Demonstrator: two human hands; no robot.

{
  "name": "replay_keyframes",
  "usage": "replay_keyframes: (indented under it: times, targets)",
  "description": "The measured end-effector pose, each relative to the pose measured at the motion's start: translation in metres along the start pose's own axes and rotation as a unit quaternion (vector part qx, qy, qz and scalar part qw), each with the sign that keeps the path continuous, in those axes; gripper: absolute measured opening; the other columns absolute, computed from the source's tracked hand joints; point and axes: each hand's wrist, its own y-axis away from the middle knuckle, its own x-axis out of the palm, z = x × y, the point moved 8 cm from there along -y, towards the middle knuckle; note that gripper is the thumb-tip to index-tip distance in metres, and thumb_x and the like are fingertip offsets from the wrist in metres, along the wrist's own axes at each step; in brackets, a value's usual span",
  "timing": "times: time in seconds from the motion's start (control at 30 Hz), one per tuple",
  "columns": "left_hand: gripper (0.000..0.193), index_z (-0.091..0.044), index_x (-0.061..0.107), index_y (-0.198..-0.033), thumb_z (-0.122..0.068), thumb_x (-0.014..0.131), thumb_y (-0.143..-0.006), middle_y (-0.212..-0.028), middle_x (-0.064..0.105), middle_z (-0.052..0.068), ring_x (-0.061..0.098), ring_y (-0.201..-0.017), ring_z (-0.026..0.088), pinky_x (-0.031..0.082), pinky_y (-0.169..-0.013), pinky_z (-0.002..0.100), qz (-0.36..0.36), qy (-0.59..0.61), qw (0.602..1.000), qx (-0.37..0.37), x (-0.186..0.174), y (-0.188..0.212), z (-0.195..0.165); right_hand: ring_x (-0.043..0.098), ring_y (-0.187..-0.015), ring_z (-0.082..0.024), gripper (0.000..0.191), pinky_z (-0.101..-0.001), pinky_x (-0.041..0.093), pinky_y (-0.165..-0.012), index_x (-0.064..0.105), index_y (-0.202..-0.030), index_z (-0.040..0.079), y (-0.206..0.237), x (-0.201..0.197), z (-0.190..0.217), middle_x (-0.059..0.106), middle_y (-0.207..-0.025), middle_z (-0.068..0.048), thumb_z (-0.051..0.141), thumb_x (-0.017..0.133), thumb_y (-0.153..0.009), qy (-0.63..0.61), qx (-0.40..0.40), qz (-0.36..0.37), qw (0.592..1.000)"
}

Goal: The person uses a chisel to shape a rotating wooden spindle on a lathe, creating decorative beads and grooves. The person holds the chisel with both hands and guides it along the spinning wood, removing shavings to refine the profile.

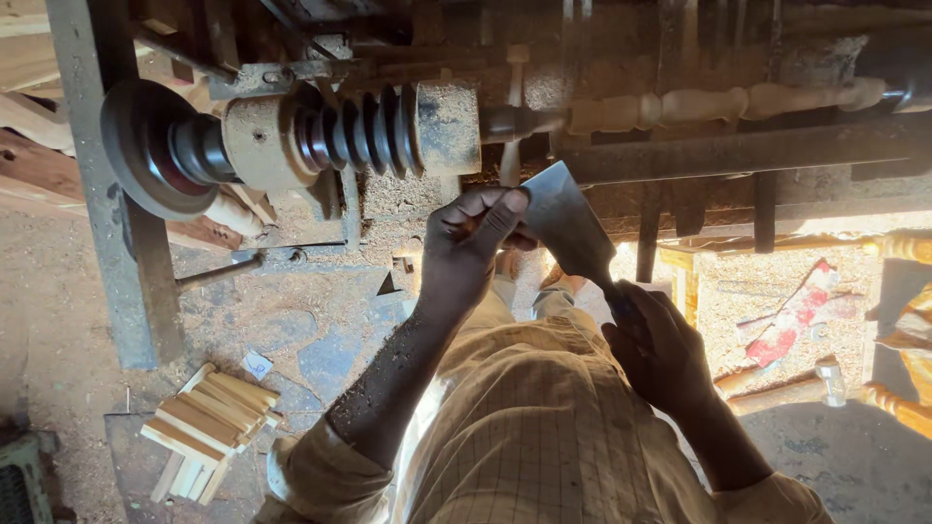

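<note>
Chisel (568, 225), broad and flat-bladed, sits between both hands in front of a wood lathe (320, 136), its wide edge tilted up toward the pale turned spindle (699, 105) that runs along the machine's upper right.

Going from largest down: the lathe spans the top of the view, a grey frame caked in sawdust, with a dark stepped pulley (359, 131) and a round disc (146, 146) at its left end. Below it the floor (68, 330) is bare earth and stone strewn with shavings. The person's checked yellow shirt (544, 437) fills the lower middle.

The left hand (466, 247) reaches up and forward, forearm dusted with chips, its thumb and fingers pinched closed on the left side of the blade near the edge. The right hand (660, 349) is lower and nearer the body, wrapped shut around the handle, which is mostly hidden inside the fist.

Smaller things lie around: a stack of short pale wood strips (209, 417) on the floor at lower left, more turned pale legs (898, 403) at the right edge, and a red and white scrap (791, 315) on the sunlit sawdust.
</note>
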Motion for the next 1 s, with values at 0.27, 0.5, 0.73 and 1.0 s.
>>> replay_keyframes:
  times: [0.27,0.5,0.73,1.0]
  targets:
    - [0.024,-0.004,0.072,-0.117,-0.023,0.065,-0.104,-0.107,0.076,0.015,0.072,-0.096,0.024,0.061,-0.086,0.037,-0.031,-0.229,0.970,0.071,0.039,0.000,0.002,0.076,-0.086,-0.016,0.053,-0.0328,0.059,-0.074,0.060,-0.135,0.004,0.029,-0.021,-0.012,0.077,-0.092,-0.009,0.014,0.075,-0.086,-0.026,0.239,-0.005,0.971]
    - [0.044,-0.008,0.063,-0.138,-0.007,0.069,-0.094,-0.144,0.065,0.014,0.056,-0.140,0.030,0.048,-0.118,0.043,0.201,-0.559,0.712,0.375,0.106,0.028,-0.008,0.072,-0.077,-0.017,0.063,-0.0332,0.060,-0.068,0.043,-0.151,0.012,0.032,-0.006,0.010,0.073,-0.091,-0.007,0.019,0.064,-0.091,-0.107,0.353,0.052,0.928]
    - [0.043,-0.007,0.062,-0.141,-0.009,0.071,-0.099,-0.149,0.061,0.013,0.054,-0.143,0.023,0.044,-0.124,0.043,0.223,-0.536,0.695,0.424,0.114,-0.005,-0.002,0.063,-0.057,-0.013,0.078,-0.0306,0.054,-0.049,0.032,-0.165,0.021,0.018,-0.008,0.023,0.070,-0.085,-0.004,0.018,0.059,-0.093,-0.199,0.406,0.038,0.891]
    - [0.043,-0.008,0.064,-0.139,-0.002,0.071,-0.097,-0.145,0.063,0.010,0.056,-0.141,0.025,0.052,-0.119,0.039,0.214,-0.516,0.718,0.415,0.112,-0.019,-0.012,0.064,-0.054,-0.013,0.071,-0.0307,0.055,-0.050,0.038,-0.160,0.015,0.003,-0.019,0.038,0.068,-0.076,-0.006,0.018,0.060,-0.093,-0.198,0.393,0.024,0.898]
